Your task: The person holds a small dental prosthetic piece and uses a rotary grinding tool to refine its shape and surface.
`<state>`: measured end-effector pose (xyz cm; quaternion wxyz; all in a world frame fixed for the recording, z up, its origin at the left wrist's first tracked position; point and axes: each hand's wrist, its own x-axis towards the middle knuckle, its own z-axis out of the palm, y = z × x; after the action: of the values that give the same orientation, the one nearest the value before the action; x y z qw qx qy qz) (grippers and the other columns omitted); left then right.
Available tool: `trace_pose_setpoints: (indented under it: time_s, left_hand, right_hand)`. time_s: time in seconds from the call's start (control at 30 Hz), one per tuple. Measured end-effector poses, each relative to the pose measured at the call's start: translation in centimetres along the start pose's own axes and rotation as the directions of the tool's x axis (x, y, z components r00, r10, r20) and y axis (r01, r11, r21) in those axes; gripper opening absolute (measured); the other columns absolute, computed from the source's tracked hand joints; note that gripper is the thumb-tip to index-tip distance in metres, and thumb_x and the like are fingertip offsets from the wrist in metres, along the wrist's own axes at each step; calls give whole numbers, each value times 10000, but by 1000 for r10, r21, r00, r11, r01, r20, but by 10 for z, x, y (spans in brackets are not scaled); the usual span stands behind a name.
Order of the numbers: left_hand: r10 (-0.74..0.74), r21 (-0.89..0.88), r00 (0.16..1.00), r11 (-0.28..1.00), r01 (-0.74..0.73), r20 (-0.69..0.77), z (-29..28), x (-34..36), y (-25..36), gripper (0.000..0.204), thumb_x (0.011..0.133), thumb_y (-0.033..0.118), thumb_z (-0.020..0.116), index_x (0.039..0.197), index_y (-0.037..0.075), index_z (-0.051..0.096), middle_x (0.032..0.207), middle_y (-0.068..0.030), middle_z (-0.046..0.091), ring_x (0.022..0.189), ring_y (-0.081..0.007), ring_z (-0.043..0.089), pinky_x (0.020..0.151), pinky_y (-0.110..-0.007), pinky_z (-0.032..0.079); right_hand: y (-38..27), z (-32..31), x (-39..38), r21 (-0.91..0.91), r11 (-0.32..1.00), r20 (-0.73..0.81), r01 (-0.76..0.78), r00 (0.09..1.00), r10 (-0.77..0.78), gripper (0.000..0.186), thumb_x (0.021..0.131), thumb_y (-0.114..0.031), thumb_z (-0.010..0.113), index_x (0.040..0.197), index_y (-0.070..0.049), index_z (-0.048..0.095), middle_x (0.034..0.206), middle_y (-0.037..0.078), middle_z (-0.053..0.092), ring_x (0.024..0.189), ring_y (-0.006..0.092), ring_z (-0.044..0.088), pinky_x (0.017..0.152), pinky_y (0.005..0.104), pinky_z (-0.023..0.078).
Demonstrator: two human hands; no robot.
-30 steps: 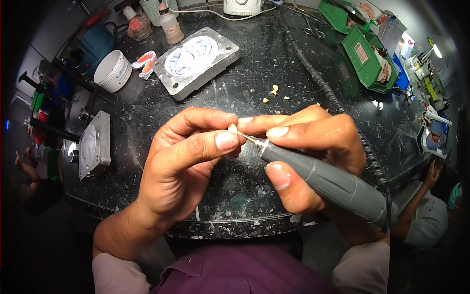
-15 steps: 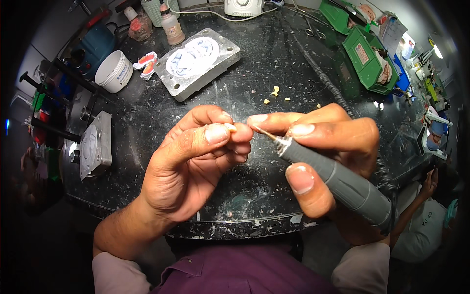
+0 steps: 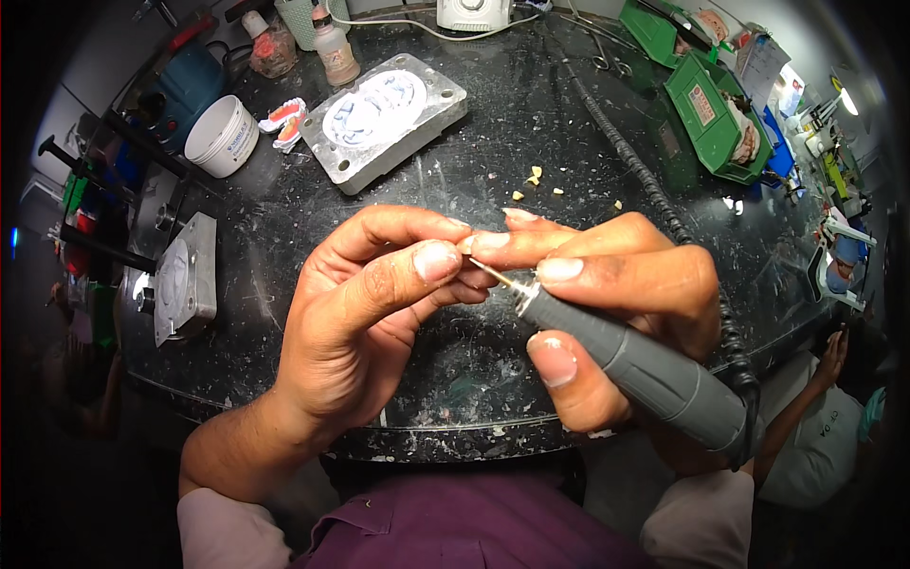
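Note:
Between the thumb and fingertips of my left hand [image 3: 365,303] is pinched a tiny cream denture tooth [image 3: 465,245], mostly covered by the fingers. My right hand [image 3: 654,284] grips a dark grey rotary handpiece [image 3: 635,365], its thumb below and fingers above. The slim bur [image 3: 491,272] at its nose points up-left, close to the tooth; whether it touches cannot be made out. One fingertip of the right hand reaches across and rests against the left fingertips. Several loose yellowish teeth [image 3: 536,177] lie on the black bench beyond the hands.
A metal flask half [image 3: 408,123] filled with white plaster stands at the back left, near a white tub [image 3: 221,137], a denture model [image 3: 284,123] and a bottle [image 3: 336,52]. Another flask half [image 3: 190,280] is at left. The handpiece's coiled cord [image 3: 626,147] crosses right; green bins [image 3: 716,119] lie beyond.
My right hand and the handpiece have moved left, bringing the bur close to the tooth. A right fingertip now meets my left fingers, and less of the tooth shows.

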<state>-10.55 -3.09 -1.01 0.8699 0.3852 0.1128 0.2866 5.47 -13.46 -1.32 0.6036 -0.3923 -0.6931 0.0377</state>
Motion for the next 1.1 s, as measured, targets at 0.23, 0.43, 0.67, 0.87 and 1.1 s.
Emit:
trace_pose_setpoints:
  time_s: [0.23, 0.43, 0.67, 0.87, 1.1]
  left_hand:
    - [239, 276, 971, 933, -230, 0, -1, -1, 0, 217, 840, -46, 670, 1049, -36, 611, 980, -146, 681, 915, -173, 670, 829, -274, 542]
    - [438, 612, 893, 681, -402, 99, 3, -1, 5, 323, 771, -63, 710, 1063, -24, 578, 963, -120, 676, 907, -155, 659, 853, -273, 510]
    - [421, 624, 902, 681, -383, 94, 5, -2, 5, 310, 771, -57, 715, 1050, -17, 585, 945, -109, 672, 898, -148, 658, 846, -268, 511]
    - [400, 626, 911, 688, -367, 95, 5, -5, 6, 306, 767, -62, 715, 1044, -14, 593, 944, -95, 670, 892, -138, 657, 848, -263, 510]
    - [404, 681, 910, 642, -352, 90, 4, 1, 4, 271, 809, -54, 689, 1063, -12, 603, 931, -86, 691, 918, -130, 662, 836, -232, 510]
  right_hand:
    - [-5, 0, 2, 22, 997, 7, -71, 997, 70, 262, 884, -62, 592, 1084, 4, 436, 931, 187, 584, 970, 323, 670, 936, 448, 523]
    - [-5, 0, 2, 69, 990, -16, -122, 992, 123, 268, 878, -65, 601, 1083, -6, 438, 923, 184, 575, 968, 333, 670, 920, 443, 529]
    - [-6, -1, 1, 79, 980, -10, -183, 983, 184, 272, 875, -65, 598, 1089, -15, 438, 946, 198, 585, 992, 326, 661, 924, 440, 526]
    - [-6, -8, 0, 40, 971, 5, -235, 972, 235, 274, 870, -71, 588, 1093, -20, 438, 989, 232, 624, 966, 286, 658, 909, 415, 524]
    - [17, -34, 17, -112, 982, -322, -153, 940, 110, 203, 894, -115, 542, 1045, 18, 513, 941, 202, 676, 777, 173, 637, 750, 307, 531]
